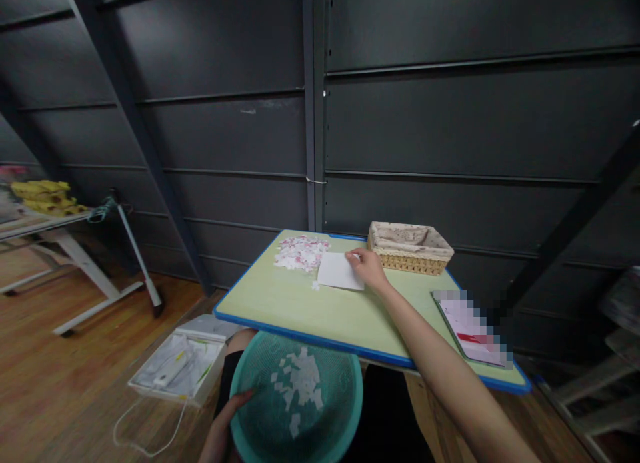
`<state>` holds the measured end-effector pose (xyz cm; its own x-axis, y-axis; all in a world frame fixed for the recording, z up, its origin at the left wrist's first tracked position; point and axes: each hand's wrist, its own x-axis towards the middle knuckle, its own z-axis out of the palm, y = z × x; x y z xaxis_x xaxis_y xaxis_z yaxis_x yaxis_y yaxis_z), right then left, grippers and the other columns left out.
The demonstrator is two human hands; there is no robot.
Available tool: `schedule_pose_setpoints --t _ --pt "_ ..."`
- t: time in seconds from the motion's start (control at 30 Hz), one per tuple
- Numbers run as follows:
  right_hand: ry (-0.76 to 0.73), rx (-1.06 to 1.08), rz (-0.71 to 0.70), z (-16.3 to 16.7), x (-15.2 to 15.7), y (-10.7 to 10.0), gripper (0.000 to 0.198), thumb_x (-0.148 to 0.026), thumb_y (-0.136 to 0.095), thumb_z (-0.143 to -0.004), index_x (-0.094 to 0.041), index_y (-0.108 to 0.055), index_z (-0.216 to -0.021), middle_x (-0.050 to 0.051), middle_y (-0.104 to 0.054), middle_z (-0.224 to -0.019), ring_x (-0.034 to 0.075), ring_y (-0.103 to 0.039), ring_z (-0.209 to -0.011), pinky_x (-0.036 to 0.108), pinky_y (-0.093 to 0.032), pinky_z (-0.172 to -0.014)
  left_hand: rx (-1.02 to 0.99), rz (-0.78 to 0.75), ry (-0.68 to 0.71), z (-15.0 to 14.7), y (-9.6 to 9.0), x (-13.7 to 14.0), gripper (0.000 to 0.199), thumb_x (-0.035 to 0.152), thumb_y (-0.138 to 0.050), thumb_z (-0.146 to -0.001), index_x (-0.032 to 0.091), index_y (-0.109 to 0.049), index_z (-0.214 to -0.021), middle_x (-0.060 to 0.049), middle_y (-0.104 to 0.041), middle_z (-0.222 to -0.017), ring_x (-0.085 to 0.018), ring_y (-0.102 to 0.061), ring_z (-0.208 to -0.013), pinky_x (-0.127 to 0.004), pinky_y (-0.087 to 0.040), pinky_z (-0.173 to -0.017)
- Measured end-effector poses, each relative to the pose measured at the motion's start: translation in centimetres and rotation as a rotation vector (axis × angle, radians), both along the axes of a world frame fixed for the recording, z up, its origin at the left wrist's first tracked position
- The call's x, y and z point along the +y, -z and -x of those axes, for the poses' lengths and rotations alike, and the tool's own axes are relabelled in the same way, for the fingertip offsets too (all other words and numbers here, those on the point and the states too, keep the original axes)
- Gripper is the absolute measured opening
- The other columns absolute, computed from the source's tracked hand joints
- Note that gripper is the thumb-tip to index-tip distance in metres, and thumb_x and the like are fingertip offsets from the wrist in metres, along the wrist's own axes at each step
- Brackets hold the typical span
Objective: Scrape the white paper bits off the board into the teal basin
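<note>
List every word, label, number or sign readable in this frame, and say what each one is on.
No text can be read anywhere in this frame.
Booklet at the table's right edge: pixelated, with a red mark, nothing legible.
White sheet under the right hand: blank as far as shown.
Paper scraps on the table and in the teal basin, held by the left hand: too small to tell.

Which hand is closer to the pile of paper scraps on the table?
Right. The right hand rests on the white sheet just beside the pile of paper scraps. The left hand is far below, holding the rim of the teal basin under the table edge.
</note>
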<state>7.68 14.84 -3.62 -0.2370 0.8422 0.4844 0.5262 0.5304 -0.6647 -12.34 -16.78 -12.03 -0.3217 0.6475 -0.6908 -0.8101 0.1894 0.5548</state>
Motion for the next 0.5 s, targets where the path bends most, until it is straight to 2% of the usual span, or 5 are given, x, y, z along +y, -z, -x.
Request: schedule_pose_setpoints --t 0.1,0.23,0.37,0.5 --pt "0.036 -0.030 -0.005 -0.22 -0.12 -0.33 0.027 -0.031 -0.054 -0.085 -0.015 -0.076 -0.086 0.011 -0.076 -0.090 0.024 -0.068 -0.082 0.030 -0.046 -0.073 -0.015 0.007 -0.019 0.09 0.19 0.08 0.083 0.015 -0.070 -0.075 0.003 -0.032 -0.147 -0.010 -0.081 -0.080 -0.035 -0.075 -0.085 -0.050 -0.056 -0.087" --pt "0.063 -0.036 -0.017 -0.43 -0.27 -0.68 0.028 -0.032 -0.054 -0.085 -0.016 -0.076 -0.086 0.010 -0.076 -0.089 0.023 -0.068 -0.080 0.029 -0.046 -0.071 0.005 0.022 -0.015 0.17 0.42 0.12 0.082 0.015 -0.071 -0.074 -0.001 -0.034 -0.145 -0.012 -0.081 -0.077 -0.035 -0.075 -0.083 -0.049 -0.057 -0.085" --pt "0.057 -0.064 -0.033 -0.46 -0.27 -0.73 0.029 -0.032 -0.052 -0.086 -0.016 -0.076 -0.087 0.010 -0.076 -0.090 0.023 -0.068 -0.081 0.029 -0.045 -0.071 0.004 -0.023 -0.007 0.11 0.39 0.00 0.080 0.016 -0.071 -0.075 -0.003 -0.035 -0.144 -0.013 -0.081 -0.079 -0.035 -0.074 -0.089 -0.047 -0.058 -0.084" --pt "0.135 -0.121 -0.044 -0.76 -0.19 -1.03 0.030 -0.031 -0.052 -0.086 -0.015 -0.077 -0.091 0.011 -0.076 -0.091 0.024 -0.068 -0.083 0.029 -0.046 -0.073 -0.008 0.000 -0.011 0.18 0.42 -0.01 0.082 0.017 -0.071 -0.074 -0.006 -0.034 -0.143 -0.015 -0.080 -0.078 -0.035 -0.075 -0.085 -0.044 -0.059 -0.080"
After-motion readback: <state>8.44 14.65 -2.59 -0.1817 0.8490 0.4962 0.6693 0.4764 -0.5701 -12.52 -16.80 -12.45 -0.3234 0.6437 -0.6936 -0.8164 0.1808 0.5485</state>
